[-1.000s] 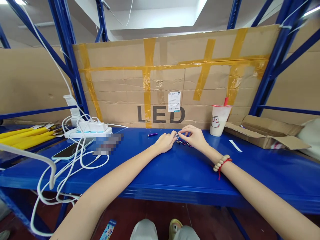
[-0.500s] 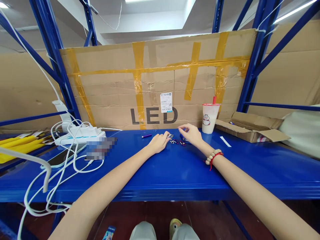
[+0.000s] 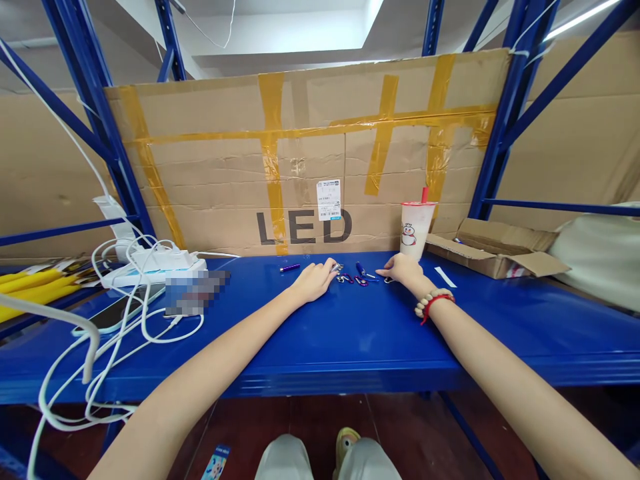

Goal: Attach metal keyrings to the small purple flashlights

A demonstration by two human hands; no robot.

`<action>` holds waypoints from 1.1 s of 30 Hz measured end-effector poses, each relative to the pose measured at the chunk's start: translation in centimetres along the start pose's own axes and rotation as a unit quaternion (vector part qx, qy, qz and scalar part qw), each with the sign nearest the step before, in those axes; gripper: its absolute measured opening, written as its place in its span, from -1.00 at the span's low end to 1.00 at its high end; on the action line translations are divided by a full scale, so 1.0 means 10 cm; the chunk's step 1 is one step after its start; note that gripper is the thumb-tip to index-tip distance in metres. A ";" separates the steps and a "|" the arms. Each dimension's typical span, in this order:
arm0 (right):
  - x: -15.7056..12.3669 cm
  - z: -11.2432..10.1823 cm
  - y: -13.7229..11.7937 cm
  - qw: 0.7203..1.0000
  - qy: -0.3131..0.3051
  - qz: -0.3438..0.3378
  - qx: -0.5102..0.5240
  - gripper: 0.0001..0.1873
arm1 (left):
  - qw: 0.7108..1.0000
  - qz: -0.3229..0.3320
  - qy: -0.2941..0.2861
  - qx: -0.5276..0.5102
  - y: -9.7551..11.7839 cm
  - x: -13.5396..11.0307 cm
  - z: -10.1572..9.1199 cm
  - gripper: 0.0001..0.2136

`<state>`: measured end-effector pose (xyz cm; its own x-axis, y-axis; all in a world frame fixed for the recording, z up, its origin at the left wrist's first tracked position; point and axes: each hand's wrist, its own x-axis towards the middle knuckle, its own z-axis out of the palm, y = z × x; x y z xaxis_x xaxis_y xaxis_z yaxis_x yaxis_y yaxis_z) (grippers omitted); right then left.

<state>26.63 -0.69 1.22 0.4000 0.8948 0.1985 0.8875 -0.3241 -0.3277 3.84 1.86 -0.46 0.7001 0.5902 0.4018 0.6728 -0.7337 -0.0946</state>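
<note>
My left hand [image 3: 314,281] rests on the blue shelf [image 3: 350,340] with its fingers curled; a small silvery metal piece [image 3: 339,268] sits at its fingertips. Just right of it lie several small coloured clips and rings [image 3: 353,279] and a small blue tool [image 3: 361,269]. My right hand [image 3: 404,270], with a bead and red-string bracelet at the wrist, lies flat on the shelf. Its fingers stretch left, touching a small ring [image 3: 387,280]. A short purple stick [image 3: 290,268] lies to the left of my left hand.
A taped cardboard sheet marked LED [image 3: 305,173] stands behind. A drink cup with a red straw [image 3: 414,230] and an open cardboard box [image 3: 495,250] sit at the right. A white power strip [image 3: 155,263], cables, a phone [image 3: 120,310] and yellow items [image 3: 35,283] are at the left.
My hands were pinched together over the small pieces. My right hand has drawn away to the right and come down flat on the shelf; my left hand stays put.
</note>
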 end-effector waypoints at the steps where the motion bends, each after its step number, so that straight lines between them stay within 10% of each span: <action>1: 0.01 0.01 0.00 1.000 0.003 -0.007 0.012 -0.69 | 1.000 -0.001 0.000 0.002 0.00 0.00 0.00 -0.78; 15: 0.09 0.15 0.04 0.987 0.099 -0.097 0.082 -0.83 | 1.000 -0.016 0.002 -0.024 0.04 -0.02 -0.05 -0.81; 23: 0.04 0.13 -0.17 0.899 0.251 -0.202 0.297 -0.81 | 0.996 -0.061 0.009 -0.061 0.04 -0.04 -0.08 -0.83; 33: -0.19 0.32 -0.51 0.825 0.014 -0.308 0.474 -0.72 | 0.989 -0.062 0.038 -0.127 0.06 -0.07 -0.11 -0.80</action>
<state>20.66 0.23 -0.42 -0.0422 0.7881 0.6141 0.3529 0.5868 -0.7288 3.46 0.67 0.18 0.5896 0.6605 0.4649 0.6638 -0.7242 0.1869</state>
